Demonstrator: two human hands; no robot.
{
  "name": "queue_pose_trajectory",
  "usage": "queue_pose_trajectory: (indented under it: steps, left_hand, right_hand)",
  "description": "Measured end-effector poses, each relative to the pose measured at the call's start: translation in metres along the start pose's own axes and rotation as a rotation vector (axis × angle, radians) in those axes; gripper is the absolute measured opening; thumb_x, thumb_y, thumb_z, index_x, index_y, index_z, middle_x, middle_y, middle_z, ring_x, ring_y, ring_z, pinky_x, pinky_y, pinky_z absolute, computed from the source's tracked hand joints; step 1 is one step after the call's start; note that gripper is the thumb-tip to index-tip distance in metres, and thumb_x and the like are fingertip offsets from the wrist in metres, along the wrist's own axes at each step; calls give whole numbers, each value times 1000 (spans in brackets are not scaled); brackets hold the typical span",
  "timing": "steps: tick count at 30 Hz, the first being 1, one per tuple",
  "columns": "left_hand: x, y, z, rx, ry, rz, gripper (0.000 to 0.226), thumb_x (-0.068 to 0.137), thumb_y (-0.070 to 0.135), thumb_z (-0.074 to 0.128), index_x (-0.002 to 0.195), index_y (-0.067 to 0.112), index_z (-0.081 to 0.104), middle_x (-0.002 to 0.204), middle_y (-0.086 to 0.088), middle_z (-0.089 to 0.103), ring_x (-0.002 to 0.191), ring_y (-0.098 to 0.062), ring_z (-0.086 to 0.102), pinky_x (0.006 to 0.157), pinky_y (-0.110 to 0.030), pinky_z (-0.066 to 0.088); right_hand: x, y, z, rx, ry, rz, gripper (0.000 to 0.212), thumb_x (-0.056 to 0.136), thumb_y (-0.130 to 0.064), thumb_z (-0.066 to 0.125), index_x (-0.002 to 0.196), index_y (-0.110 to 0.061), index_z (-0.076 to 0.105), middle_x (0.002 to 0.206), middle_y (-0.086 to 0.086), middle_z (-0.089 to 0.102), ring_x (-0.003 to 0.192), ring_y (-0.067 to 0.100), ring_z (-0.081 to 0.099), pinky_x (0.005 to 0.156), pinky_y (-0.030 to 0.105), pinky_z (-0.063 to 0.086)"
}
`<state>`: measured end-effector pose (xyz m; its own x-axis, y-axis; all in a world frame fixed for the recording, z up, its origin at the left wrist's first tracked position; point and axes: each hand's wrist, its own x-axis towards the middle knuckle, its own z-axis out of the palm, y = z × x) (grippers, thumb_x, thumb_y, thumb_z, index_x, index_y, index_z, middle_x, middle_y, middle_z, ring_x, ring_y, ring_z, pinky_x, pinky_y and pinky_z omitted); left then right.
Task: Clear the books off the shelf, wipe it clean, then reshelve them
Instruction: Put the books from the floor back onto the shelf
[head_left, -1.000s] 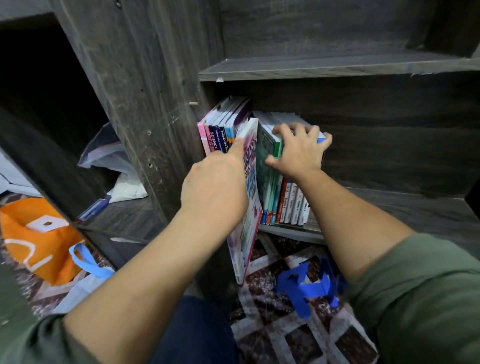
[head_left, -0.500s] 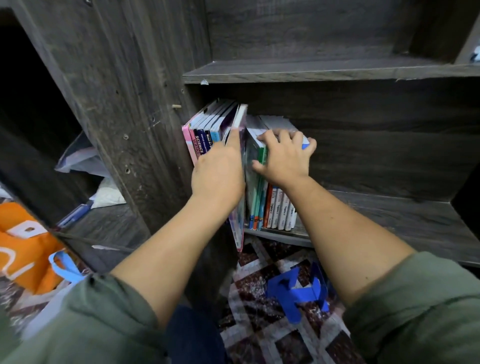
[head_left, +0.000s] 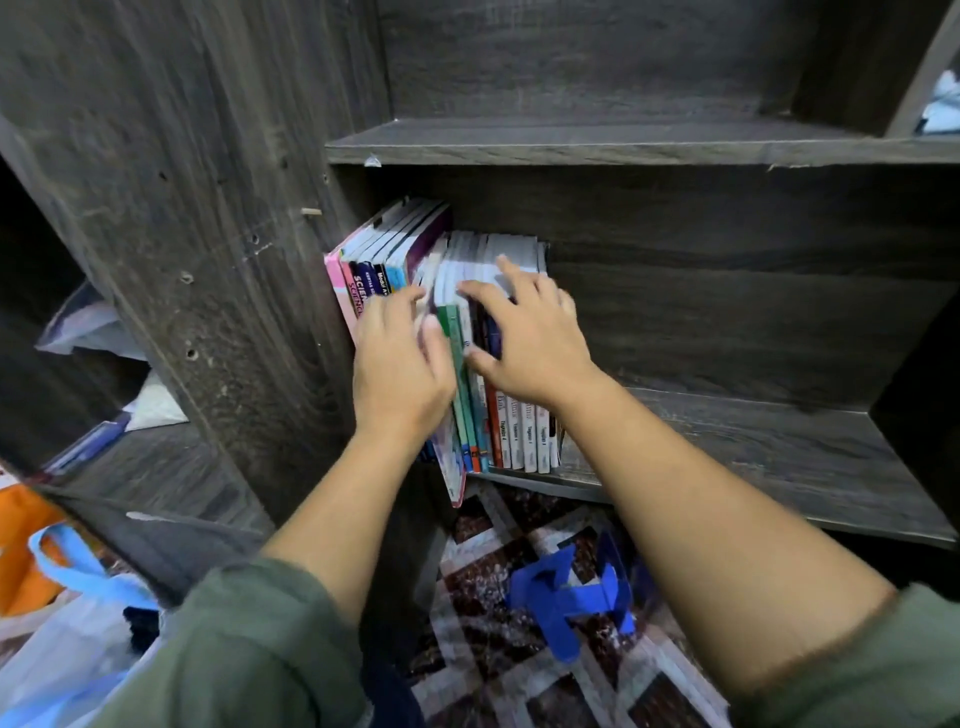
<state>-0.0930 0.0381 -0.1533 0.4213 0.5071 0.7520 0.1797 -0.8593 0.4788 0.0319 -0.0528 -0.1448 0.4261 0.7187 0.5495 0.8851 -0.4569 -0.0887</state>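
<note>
Overhanging the shelf (head_left: 727, 457) edge, one book (head_left: 451, 467); both hands rest open on spines, right side bare.

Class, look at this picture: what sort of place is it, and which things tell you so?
Probably a room in a home: a dark wooden bookshelf holding school books, a patterned tiled floor, and carrier bags beside it.

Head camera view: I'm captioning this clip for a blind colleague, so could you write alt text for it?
Two bare hands, the left hand and right hand, press on a row of upright books at the left end of a dark wooden shelf. One thin book juts past the shelf edge. A blue cloth lies on the patterned floor below.
</note>
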Motion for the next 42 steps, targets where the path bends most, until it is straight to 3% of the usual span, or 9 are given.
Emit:
queue_pose_trajectory:
  steps: [5, 9, 15, 19, 23, 29, 35, 39, 42]
  left_hand:
    - [-30, -27, -6, -27, -52, 69, 35, 98, 21, 42, 128, 4, 51, 119, -10, 56, 109, -22, 51, 95, -27, 37]
    - [-19, -29, -19, -42, -180, 119, 38, 97, 26, 50, 132, 13, 52, 120, 0, 57, 111, -13, 52, 96, -27, 41]
    - [-4, -37, -34, 164, -361, 122, 73, 78, 43, 75, 143, 31, 43, 134, 3, 56, 131, -18, 40, 109, -47, 32]
    - [2, -28, -25, 285, -230, 81, 76, 72, 38, 81, 140, 34, 47, 132, 3, 55, 131, -18, 29, 104, -37, 22]
    - [12, -38, -11, 367, -119, 38, 68, 70, 38, 82, 132, 34, 56, 126, 0, 45, 116, -25, 29, 98, -42, 27]
    - [15, -40, 11, 422, -91, -9, 61, 75, 41, 77, 131, 37, 52, 143, -9, 28, 132, -34, 20, 108, -56, 22]
    - [7, -54, 14, 520, -74, 111, 94, 80, 47, 70, 153, 14, 21, 158, -18, 16, 148, -35, 5, 113, -56, 18]
    - [10, -51, 12, 632, -84, 118, 94, 78, 52, 69, 152, 14, 25, 157, -18, 19, 147, -36, 8, 110, -57, 25]
    - [11, -46, 11, 648, -93, 103, 96, 75, 52, 72, 152, 16, 26, 156, -18, 19, 146, -37, 11, 108, -57, 27]
  right_hand:
    - [-52, 23, 20, 319, -46, 266, 105, 78, -38, 74, 150, -42, -2, 162, 1, -1, 147, 26, 10, 116, 53, 11]
    - [-68, 38, 46, 742, -377, 526, 122, 76, -18, 81, 148, -44, -14, 139, 3, 53, 114, 14, 57, 108, 44, 39]
    - [-74, 36, 87, 750, -464, 650, 135, 52, -20, 93, 148, -44, 1, 118, -4, 63, 111, 19, 60, 100, 53, 46]
    - [-71, 37, 98, 685, -442, 673, 136, 43, -30, 95, 144, -47, 5, 119, -3, 62, 114, 23, 58, 97, 53, 47]
    - [-71, 36, 101, 661, -446, 701, 140, 39, -30, 96, 144, -47, 4, 113, -3, 63, 111, 24, 59, 94, 53, 49]
    - [-76, 27, 102, 569, -395, 714, 145, 41, -36, 95, 146, -46, -4, 113, -3, 63, 109, 24, 59, 88, 50, 53]
    - [-81, 38, 107, 550, -430, 750, 135, 54, -37, 91, 149, -45, -5, 119, -3, 62, 113, 24, 57, 87, 44, 52]
    - [-75, 33, 114, 555, -435, 809, 132, 59, -45, 87, 152, -40, -7, 124, 2, 59, 112, 24, 56, 88, 39, 51]
    - [-75, 28, 117, 624, -391, 828, 139, 54, -44, 90, 150, -41, -10, 127, 2, 57, 121, 27, 52, 97, 48, 47]
